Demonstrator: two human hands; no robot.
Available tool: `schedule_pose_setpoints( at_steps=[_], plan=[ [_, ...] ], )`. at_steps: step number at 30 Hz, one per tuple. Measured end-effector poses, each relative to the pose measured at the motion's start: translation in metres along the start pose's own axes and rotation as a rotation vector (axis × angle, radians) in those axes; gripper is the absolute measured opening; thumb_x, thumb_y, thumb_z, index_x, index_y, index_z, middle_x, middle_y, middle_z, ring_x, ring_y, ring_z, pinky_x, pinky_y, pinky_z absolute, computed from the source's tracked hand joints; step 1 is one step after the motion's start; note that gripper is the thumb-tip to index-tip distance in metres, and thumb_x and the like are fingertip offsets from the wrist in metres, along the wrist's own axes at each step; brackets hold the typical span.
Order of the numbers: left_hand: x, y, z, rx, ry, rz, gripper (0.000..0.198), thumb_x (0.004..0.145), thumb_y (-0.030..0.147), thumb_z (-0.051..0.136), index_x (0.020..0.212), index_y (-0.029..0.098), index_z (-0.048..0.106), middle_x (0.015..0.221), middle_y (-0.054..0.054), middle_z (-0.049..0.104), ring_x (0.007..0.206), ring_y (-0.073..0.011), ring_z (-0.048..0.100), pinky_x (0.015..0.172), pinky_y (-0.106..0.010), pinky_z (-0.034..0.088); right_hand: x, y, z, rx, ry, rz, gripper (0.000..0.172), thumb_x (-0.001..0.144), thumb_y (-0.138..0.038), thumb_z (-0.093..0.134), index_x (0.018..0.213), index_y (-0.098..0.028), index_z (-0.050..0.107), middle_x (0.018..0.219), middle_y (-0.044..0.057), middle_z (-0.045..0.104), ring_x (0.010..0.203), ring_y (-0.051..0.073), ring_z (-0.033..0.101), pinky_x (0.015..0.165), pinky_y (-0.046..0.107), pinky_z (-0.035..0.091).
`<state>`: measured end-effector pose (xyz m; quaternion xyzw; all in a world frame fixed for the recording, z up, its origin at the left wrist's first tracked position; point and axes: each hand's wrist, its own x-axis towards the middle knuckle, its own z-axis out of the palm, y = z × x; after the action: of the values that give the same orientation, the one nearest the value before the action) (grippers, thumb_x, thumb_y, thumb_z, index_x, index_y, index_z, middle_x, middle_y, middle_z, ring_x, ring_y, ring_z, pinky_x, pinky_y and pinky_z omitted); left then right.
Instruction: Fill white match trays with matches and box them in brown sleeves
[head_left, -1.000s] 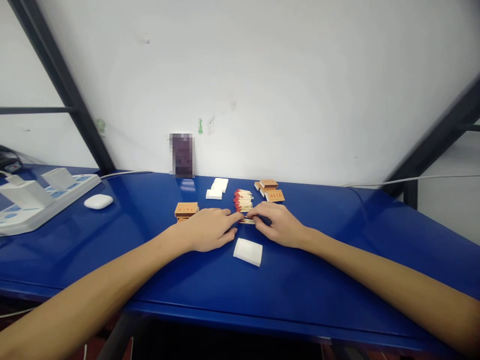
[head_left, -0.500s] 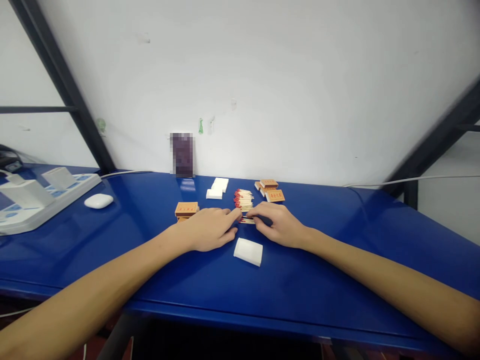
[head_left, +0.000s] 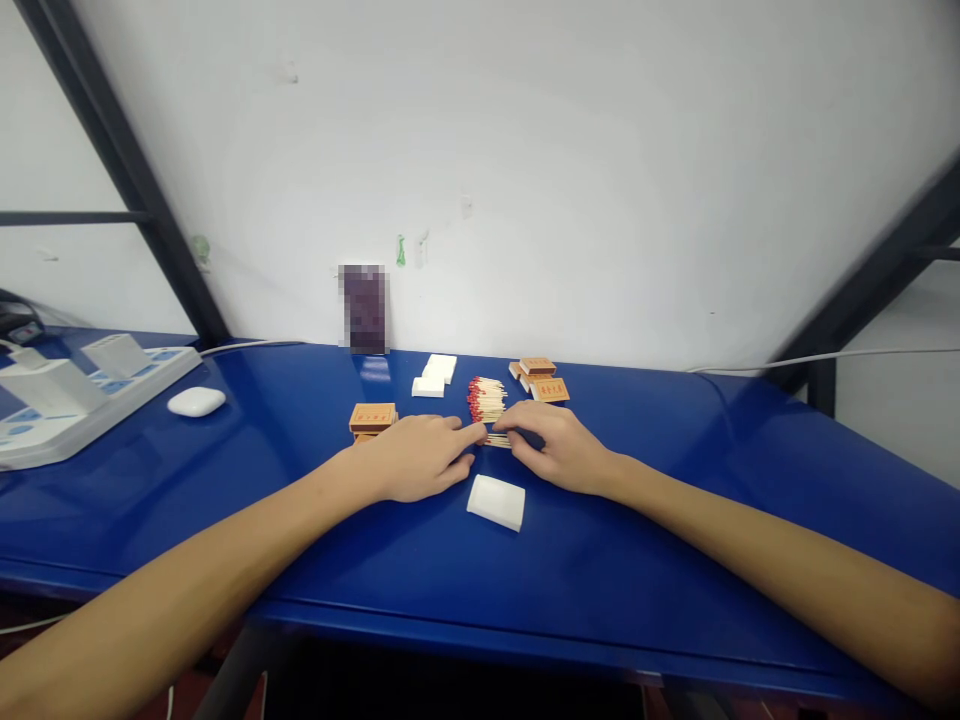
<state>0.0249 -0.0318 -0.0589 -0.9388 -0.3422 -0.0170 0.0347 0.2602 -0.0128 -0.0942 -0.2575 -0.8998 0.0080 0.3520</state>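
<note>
Several loose matches [head_left: 498, 440] lie on the blue table between my two hands. My left hand [head_left: 429, 457] is open, palm down, its index fingertip resting at the head end of these matches. From the other side my right hand [head_left: 559, 447] reaches in with curved, parted fingers, the fingertips at the plain stick ends. Just beyond is a larger pile of red-headed matches [head_left: 488, 400]. A white matchbox tray [head_left: 496, 502] sits nearer to me, slightly turned. Stacked orange matchboxes [head_left: 373, 417] are partly hidden behind my left hand.
More orange matchboxes [head_left: 540, 380] are heaped at the back right. White trays [head_left: 435, 375] lie at the back left. A blurred dark phone-like object [head_left: 365, 310] leans on the wall. Farther left are a white rounded case [head_left: 196, 402] and a power strip [head_left: 150, 385] with plugs.
My left index finger has shifted slightly right, over the match heads. The right fingertips have drawn back a little to the right. The surrounding things stay in place.
</note>
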Motion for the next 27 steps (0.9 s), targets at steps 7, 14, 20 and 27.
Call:
schedule_pose_setpoints(
  at_steps=[7,14,20,27],
  plan=[
    [0.0002,-0.0001,0.0006,0.000,0.012,0.014,0.024,0.100,0.033,0.035,0.116,0.021,0.049,0.090,-0.005,0.062,0.075,-0.0215,0.063,0.067,-0.033,0.047,-0.0003,0.0046,-0.0002,-0.025,0.031,0.085,0.027,0.087,-0.008,0.043,0.098,-0.018,0.066,0.086,0.006,0.072,0.076,0.020,0.066,0.069,0.033,0.052],
    [-0.0004,-0.0005,0.0005,0.005,0.002,0.002,0.023,0.101,0.033,0.035,0.115,0.020,0.048,0.092,-0.005,0.063,0.078,-0.0215,0.063,0.067,-0.032,0.047,0.0001,0.0031,-0.0011,0.042,0.049,0.065,0.026,0.086,-0.007,0.043,0.095,-0.018,0.065,0.081,0.004,0.071,0.070,0.016,0.065,0.065,0.029,0.052],
    [-0.0004,0.0003,-0.0013,0.019,0.000,0.009,0.027,0.101,0.034,0.034,0.119,0.022,0.050,0.088,-0.005,0.060,0.074,-0.0216,0.063,0.064,-0.032,0.045,-0.0017,0.0032,-0.0007,0.046,0.056,0.037,0.027,0.086,-0.006,0.043,0.095,-0.019,0.064,0.082,0.004,0.070,0.071,0.016,0.065,0.065,0.029,0.052],
    [0.0001,-0.0008,0.0007,-0.005,0.013,0.010,0.026,0.101,0.033,0.035,0.119,0.022,0.049,0.091,-0.006,0.062,0.077,-0.0218,0.063,0.067,-0.032,0.047,-0.0031,0.0045,0.0001,0.048,0.114,0.015,0.027,0.085,-0.006,0.043,0.093,-0.021,0.064,0.081,0.003,0.068,0.071,0.016,0.063,0.066,0.030,0.053]
  ],
)
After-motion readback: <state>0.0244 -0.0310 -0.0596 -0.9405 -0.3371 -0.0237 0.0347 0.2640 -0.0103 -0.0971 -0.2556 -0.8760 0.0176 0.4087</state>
